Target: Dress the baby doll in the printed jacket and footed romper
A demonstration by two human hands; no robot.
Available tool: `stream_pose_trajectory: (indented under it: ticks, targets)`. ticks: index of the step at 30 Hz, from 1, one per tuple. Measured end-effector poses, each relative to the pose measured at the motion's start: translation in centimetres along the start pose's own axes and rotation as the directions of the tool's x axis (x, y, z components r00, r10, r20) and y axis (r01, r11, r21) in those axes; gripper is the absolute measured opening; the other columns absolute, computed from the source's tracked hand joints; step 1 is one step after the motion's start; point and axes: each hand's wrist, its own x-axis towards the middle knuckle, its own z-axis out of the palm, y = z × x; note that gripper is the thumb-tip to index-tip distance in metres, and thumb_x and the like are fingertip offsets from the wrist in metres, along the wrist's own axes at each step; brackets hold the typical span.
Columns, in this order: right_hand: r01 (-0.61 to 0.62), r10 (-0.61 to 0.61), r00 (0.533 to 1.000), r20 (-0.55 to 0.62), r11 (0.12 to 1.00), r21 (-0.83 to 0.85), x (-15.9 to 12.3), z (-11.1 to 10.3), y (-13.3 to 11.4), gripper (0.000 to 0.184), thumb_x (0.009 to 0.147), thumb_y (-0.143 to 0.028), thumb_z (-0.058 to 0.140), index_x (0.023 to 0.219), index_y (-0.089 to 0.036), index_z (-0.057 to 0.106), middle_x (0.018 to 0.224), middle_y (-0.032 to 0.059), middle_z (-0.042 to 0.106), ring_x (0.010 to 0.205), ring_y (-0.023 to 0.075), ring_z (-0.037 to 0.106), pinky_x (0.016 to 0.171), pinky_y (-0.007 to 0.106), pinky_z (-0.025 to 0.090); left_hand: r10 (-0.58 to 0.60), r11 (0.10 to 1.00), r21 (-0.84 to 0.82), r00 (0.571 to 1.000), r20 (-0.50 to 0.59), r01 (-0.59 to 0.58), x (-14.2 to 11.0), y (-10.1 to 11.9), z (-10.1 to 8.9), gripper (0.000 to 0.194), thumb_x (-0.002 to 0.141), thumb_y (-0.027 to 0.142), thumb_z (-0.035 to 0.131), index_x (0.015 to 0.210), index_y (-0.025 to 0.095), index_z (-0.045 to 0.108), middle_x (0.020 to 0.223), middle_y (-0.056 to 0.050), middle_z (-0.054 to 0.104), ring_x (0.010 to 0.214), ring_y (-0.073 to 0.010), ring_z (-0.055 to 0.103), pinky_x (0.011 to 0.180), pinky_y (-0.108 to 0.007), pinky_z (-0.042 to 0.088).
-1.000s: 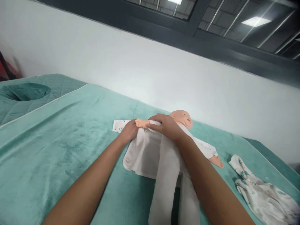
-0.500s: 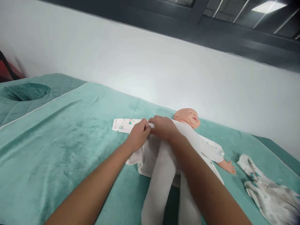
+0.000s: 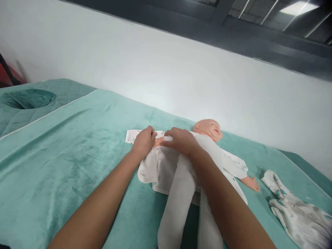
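Observation:
A baby doll (image 3: 207, 129) in white clothing lies on its back across a printed white garment (image 3: 132, 135), head to the far right. My left hand (image 3: 143, 142) is closed around the end of the doll's bare hand (image 3: 158, 141), which shows between my two hands. My right hand (image 3: 181, 141) grips the white sleeve (image 3: 168, 138) around that arm, its fingers bent over the cuff. Below my hands hangs a loose white flap (image 3: 148, 169) of the clothing. The doll's other arm (image 3: 250, 182) stretches out to the right, and its white-covered legs (image 3: 176, 207) point toward me.
A crumpled printed baby garment (image 3: 298, 214) lies at the right. The green sheet (image 3: 77, 148) covers the bed surface, with a round hole (image 3: 28, 98) in the padded part at the far left. A white wall (image 3: 145, 65) stands behind.
My left hand has moved left from the sleeve's cuff, and the doll's bare hand now shows between my hands. My right hand stays in nearly the same place.

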Motion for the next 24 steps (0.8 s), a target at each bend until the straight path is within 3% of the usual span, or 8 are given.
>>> stream_pose_trajectory:
  ticks: [3, 5, 8, 14, 19, 22, 24]
  targets:
    - [0.001, -0.001, 1.0, -0.003, 1.0, 0.026, -0.1, -0.1, 0.1, 0.027, 0.086, -0.053, 0.055, 0.085, -0.03, 0.069, 0.09, 0.001, 0.064, 0.07, 0.0164, 0.055, 0.061, 0.029, 0.033, -0.026, 0.995, -0.098, 0.998, 0.054, 0.031, -0.2, -0.2, -1.3, 0.022, 0.089, 0.041, 0.048, 0.081, 0.022, 0.056, 0.078, -0.005, 0.067, 0.072, -0.0217, 0.06, 0.06, -0.029, 0.037]
    - [0.001, 0.0, 1.0, -0.011, 0.999, 0.038, -0.2, 0.0, 0.1, 0.033, 0.086, -0.058, 0.054, 0.084, -0.03, 0.069, 0.088, 0.0011, 0.063, 0.07, 0.0165, 0.055, 0.061, 0.029, 0.033, -0.017, 0.988, -0.147, 0.977, 0.211, 0.049, -0.4, -0.3, -2.5, 0.026, 0.084, 0.046, 0.054, 0.08, 0.022, 0.06, 0.065, -0.003, 0.064, 0.064, -0.0213, 0.059, 0.056, -0.029, 0.036]
    - [0.002, -0.001, 1.0, -0.025, 0.999, 0.032, -0.3, 0.0, 0.1, 0.041, 0.085, -0.066, 0.051, 0.086, -0.029, 0.069, 0.088, 0.0023, 0.062, 0.07, 0.0167, 0.054, 0.062, 0.029, 0.033, 0.045, 0.97, -0.237, 0.912, 0.408, 0.058, -0.9, -0.5, -3.9, 0.024, 0.075, 0.044, 0.064, 0.082, 0.021, 0.064, 0.057, 0.001, 0.059, 0.053, -0.0187, 0.056, 0.051, -0.028, 0.035]
    - [0.027, -0.028, 0.999, -0.032, 0.999, -0.032, -0.1, 0.2, -0.1, 0.041, 0.089, -0.062, 0.048, 0.085, -0.026, 0.067, 0.088, 0.0039, 0.063, 0.07, 0.017, 0.055, 0.064, 0.03, 0.033, 0.074, 0.882, -0.467, 0.956, 0.283, 0.069, -1.7, 0.5, -4.1, 0.018, 0.078, 0.037, 0.061, 0.091, 0.024, 0.063, 0.071, 0.002, 0.059, 0.057, -0.0142, 0.05, 0.049, -0.025, 0.03]
    - [0.063, -0.067, 0.998, -0.023, 0.987, -0.149, 0.2, 0.5, -0.4, 0.008, 0.085, -0.027, 0.055, 0.086, -0.021, 0.06, 0.087, 0.005, 0.063, 0.07, 0.0175, 0.056, 0.064, 0.03, 0.032, 0.268, 0.781, -0.623, 0.922, 0.279, -0.039, -3.0, 2.9, -2.4, 0.015, 0.082, 0.034, 0.056, 0.091, 0.024, 0.061, 0.076, 0.001, 0.058, 0.069, -0.0159, 0.052, 0.061, -0.026, 0.037]
    - [0.045, -0.051, 0.998, -0.037, 0.989, -0.14, 0.5, 0.6, -0.6, 0.011, 0.078, -0.017, 0.056, 0.089, -0.019, 0.057, 0.089, 0.0059, 0.064, 0.07, 0.0181, 0.056, 0.063, 0.03, 0.032, 0.33, 0.711, -0.702, 0.904, 0.272, -0.048, -3.5, 3.6, -1.5, 0.012, 0.084, 0.033, 0.055, 0.09, 0.023, 0.059, 0.077, 0.002, 0.058, 0.07, -0.0147, 0.051, 0.064, -0.026, 0.038]
    - [0.042, -0.045, 0.997, -0.067, 0.998, -0.046, 0.5, 0.3, -0.4, 0.009, 0.08, -0.019, 0.055, 0.089, -0.02, 0.058, 0.091, 0.0058, 0.065, 0.073, 0.0189, 0.057, 0.064, 0.03, 0.034, 0.312, 0.669, -0.743, 0.916, 0.254, -0.022, -3.5, 3.6, -1.4, 0.013, 0.085, 0.034, 0.055, 0.092, 0.023, 0.059, 0.076, 0.002, 0.056, 0.069, -0.0138, 0.05, 0.064, -0.026, 0.038]
